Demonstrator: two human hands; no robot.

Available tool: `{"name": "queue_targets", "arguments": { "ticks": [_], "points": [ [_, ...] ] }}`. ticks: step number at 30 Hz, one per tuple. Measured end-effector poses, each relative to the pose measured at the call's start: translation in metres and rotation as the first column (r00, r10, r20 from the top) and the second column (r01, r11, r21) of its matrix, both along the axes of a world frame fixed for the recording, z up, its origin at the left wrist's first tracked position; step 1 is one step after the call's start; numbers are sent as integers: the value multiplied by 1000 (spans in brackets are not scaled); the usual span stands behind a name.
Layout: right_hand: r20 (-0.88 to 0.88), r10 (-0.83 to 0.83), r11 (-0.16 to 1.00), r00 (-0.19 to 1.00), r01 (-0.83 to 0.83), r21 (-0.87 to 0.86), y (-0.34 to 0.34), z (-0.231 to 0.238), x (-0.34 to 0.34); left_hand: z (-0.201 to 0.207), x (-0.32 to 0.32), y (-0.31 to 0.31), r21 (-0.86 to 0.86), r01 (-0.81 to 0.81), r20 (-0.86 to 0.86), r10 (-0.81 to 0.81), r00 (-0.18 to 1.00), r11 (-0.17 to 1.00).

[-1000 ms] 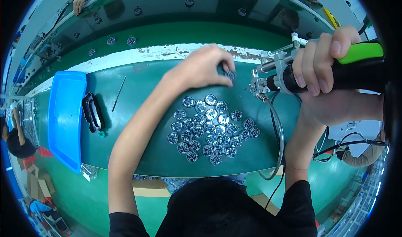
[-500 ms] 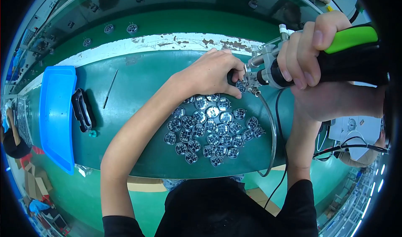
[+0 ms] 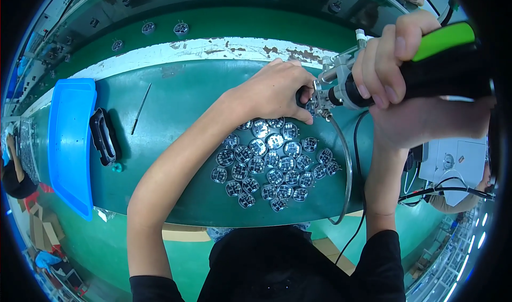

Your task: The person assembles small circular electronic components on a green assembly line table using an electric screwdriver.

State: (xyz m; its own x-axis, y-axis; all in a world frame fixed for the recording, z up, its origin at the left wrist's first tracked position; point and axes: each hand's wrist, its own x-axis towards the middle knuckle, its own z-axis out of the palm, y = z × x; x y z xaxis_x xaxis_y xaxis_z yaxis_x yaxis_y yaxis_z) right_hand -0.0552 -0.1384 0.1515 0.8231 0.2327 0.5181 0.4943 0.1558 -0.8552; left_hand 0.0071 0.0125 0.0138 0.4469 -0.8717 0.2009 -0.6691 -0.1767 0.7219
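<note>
My right hand (image 3: 392, 62) is wrapped round a black electric screwdriver (image 3: 442, 70) with a green patch on its grip. A metal fixture (image 3: 325, 91) with small cylinders and a hose sits at the tool's front end. My left hand (image 3: 280, 91) is closed at that tip, thumb and fingers around a small round circuit-board module (image 3: 311, 107), mostly hidden by the fingers and the fixture. Close below it, several loose round modules (image 3: 274, 176), silver-rimmed with dark boards, lie spread over the green mat (image 3: 160, 105).
At left stand a blue tray (image 3: 56, 142), a black open holder (image 3: 104, 137) and a thin pen-like tool (image 3: 140, 110). A clear hose (image 3: 346, 163) and black cable (image 3: 358, 158) run down at right. Beyond the white ledge (image 3: 213, 49), a green conveyor (image 3: 240, 22) carries several modules (image 3: 181, 28).
The modules on the conveyor have shifted right. Both my hands stay at the screwdriver's tip and grip, with hardly any movement. The whole view has shifted slightly.
</note>
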Motion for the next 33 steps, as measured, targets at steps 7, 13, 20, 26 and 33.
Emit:
{"name": "queue_targets", "arguments": {
  "ticks": [7,13,20,26,33],
  "points": [
    [23,43,999,999,-43,9,-2,1,2,-2,4,9,21,15,-46,-14,999,1000],
    [35,45,999,998,-44,-20,-35,14,-36,0,4,1,-25,33,-89,-35,995,999],
    [-29,27,999,999,-27,31,-37,2,-25,1,3,2,-47,12,-84,-16,996,999],
    [-4,69,998,998,-69,12,-44,2,-26,-1,4,1,-36,14,-89,-17,996,999],
    [24,126,992,992,-125,-13,-46,2,-23,-1,4,0,-35,9,-93,-13,996,999]
  ]
}}
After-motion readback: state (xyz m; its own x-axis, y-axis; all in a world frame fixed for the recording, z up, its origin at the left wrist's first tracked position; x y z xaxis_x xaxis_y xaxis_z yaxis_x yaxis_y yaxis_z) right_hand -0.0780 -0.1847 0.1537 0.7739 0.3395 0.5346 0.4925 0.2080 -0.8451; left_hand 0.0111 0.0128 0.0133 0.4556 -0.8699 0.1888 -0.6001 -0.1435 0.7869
